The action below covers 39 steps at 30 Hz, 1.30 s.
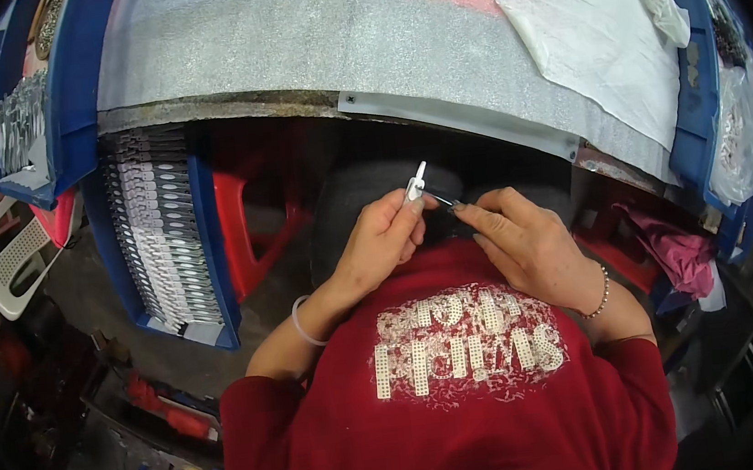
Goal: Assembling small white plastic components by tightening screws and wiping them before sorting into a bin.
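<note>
My left hand (385,241) pinches a small white part with a narrow pointed tip (417,183) between thumb and fingers, tip upward. From the right, a thin dark rod-like tool (440,198) meets the white part near its middle. Closed around the back end of that tool is my right hand (522,240), thumb and forefinger forward. Its handle is mostly hidden by the fingers, so the tool's exact kind does not show. Both hands are held close together over my lap, just below the front edge of the foam-covered table (283,47).
On the left, a blue bin (231,314) holds rows of slim white-and-dark parts (159,239); another blue bin (72,129) stands above it. A blue bin (693,101) with plastic bags is at the right. White sheeting (589,29) covers part of the table. A red stool (242,222) stands underneath.
</note>
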Each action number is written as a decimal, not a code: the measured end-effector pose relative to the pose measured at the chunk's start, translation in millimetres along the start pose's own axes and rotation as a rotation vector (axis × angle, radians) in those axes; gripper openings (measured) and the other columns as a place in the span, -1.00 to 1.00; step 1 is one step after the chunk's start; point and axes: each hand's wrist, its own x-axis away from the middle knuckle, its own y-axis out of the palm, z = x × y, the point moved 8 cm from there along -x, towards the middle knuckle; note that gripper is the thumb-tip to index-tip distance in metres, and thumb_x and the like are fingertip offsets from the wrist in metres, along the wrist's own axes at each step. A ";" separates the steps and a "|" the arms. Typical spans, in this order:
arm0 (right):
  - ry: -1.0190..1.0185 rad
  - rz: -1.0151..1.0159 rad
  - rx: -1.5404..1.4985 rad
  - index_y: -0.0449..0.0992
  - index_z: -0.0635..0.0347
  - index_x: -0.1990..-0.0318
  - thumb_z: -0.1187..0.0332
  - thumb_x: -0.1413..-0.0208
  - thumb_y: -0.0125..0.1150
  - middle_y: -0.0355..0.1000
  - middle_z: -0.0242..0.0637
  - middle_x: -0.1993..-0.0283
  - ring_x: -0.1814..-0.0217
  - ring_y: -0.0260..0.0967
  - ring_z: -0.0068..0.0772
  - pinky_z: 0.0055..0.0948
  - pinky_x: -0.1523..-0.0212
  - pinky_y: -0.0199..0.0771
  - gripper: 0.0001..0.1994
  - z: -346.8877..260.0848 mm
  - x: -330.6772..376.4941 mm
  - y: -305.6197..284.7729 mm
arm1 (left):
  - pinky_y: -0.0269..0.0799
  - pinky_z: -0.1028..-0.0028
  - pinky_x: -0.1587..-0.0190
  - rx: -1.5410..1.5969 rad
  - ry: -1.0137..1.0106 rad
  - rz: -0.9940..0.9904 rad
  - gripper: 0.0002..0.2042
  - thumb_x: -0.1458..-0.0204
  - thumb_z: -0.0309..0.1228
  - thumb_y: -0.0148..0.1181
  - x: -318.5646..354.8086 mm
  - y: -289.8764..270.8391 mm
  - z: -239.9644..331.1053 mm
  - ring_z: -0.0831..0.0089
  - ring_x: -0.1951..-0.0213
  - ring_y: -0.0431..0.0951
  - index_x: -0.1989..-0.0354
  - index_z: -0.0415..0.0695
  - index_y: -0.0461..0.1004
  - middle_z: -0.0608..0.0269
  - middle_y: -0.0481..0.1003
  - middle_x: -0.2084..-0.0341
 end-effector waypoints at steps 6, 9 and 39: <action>0.025 -0.014 0.011 0.51 0.27 0.02 0.58 0.03 0.19 0.41 -0.13 0.20 0.34 0.47 -0.17 -0.34 0.36 0.52 -0.65 1.5 -5.4 0.1 | 0.12 0.67 0.63 -0.005 -0.014 0.008 -0.79 -0.30 -0.37 -0.10 -3.4 -2.5 -0.6 0.75 0.65 0.23 0.12 -0.19 0.45 0.44 0.31 0.62; 0.076 -0.016 -0.004 0.50 0.30 0.03 0.57 0.01 0.18 0.42 -0.14 0.22 0.35 0.47 -0.14 -0.34 0.34 0.52 -0.68 4.4 -8.3 -0.7 | 0.12 0.64 0.61 -0.169 0.060 0.052 -0.78 -0.31 -0.36 -0.11 -5.6 -3.8 -0.7 0.73 0.62 0.22 0.11 -0.21 0.43 0.43 0.30 0.63; 0.454 -0.099 -0.415 0.53 0.29 0.07 0.51 0.00 0.29 0.55 -0.11 0.20 0.26 0.56 -0.09 -0.31 0.15 0.54 -0.71 58.9 -22.5 32.7 | 0.25 -0.02 0.47 -0.915 0.421 0.186 -0.86 -0.22 -0.50 -0.08 -21.2 -6.5 17.4 -0.30 0.44 0.44 0.34 -0.33 0.25 -0.34 0.40 0.59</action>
